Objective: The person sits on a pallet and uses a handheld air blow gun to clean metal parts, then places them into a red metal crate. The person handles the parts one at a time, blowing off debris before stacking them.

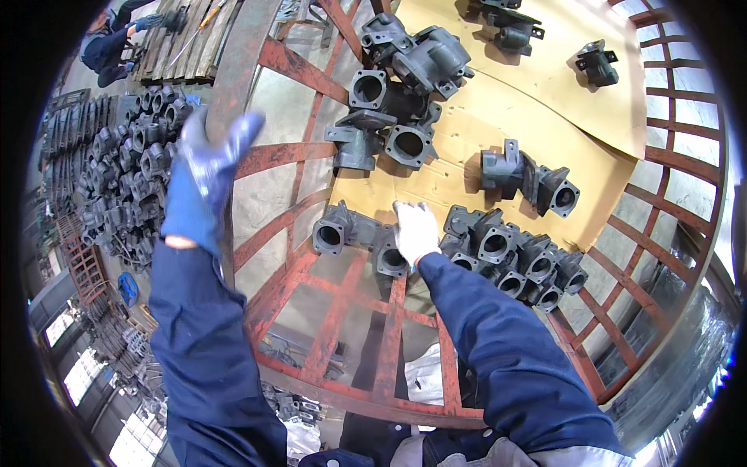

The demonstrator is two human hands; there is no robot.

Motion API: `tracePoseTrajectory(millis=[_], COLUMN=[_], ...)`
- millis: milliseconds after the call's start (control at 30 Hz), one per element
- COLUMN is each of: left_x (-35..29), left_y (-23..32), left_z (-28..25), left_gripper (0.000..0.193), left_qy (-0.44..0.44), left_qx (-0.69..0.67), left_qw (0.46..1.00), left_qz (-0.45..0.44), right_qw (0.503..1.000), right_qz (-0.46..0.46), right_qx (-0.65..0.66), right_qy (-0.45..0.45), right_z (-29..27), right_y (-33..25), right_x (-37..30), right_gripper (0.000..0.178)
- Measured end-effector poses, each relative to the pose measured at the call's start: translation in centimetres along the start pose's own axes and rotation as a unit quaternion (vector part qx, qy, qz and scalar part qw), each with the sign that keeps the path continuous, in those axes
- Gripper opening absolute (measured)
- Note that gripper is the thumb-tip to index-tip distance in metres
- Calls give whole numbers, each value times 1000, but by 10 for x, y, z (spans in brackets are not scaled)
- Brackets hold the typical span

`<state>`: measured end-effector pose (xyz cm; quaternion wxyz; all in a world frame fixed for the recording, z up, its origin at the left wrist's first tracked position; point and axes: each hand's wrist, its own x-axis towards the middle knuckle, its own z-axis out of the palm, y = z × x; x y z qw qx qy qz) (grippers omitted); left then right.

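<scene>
My left hand (208,167), in a blue glove with a pale palm, is raised at the left rim of a red metal cage. Its thumb and fingers are apart, and nothing is in it. My right hand (416,230), in a white glove, is down inside the cage with its fingers curled at a dark grey cast metal housing (390,257). The hand covers part of that housing. Just left lies another flanged casting (330,236) with a round bore. To the right, several similar castings (495,245) sit packed together.
Brown cardboard (459,167) lines the cage floor. More castings (408,145) are grouped at the far left, with a pair (529,177) and a single bracketed part (597,64) farther right. Red bars (342,311) form the near wall. Outside stand a heap of castings (140,171) and a co-worker (109,50).
</scene>
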<state>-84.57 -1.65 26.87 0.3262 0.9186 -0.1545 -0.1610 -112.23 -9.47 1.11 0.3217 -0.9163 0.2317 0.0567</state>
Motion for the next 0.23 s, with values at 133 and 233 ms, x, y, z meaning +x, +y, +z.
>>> tracePoseTrajectory(millis=[133, 233], left_x=[51, 58], left_y=[-4, -26], left_z=[13, 8], left_gripper=[57, 55], left_qy=[0, -61], left_qx=[23, -17], left_qw=[993, 986], left_qz=[118, 151], right_qw=[999, 995], right_qz=[32, 7], right_qx=[-31, -75], right_qy=[2, 64], right_z=[1, 11], right_y=[7, 18], right_x=[11, 46], right_gripper=[39, 45])
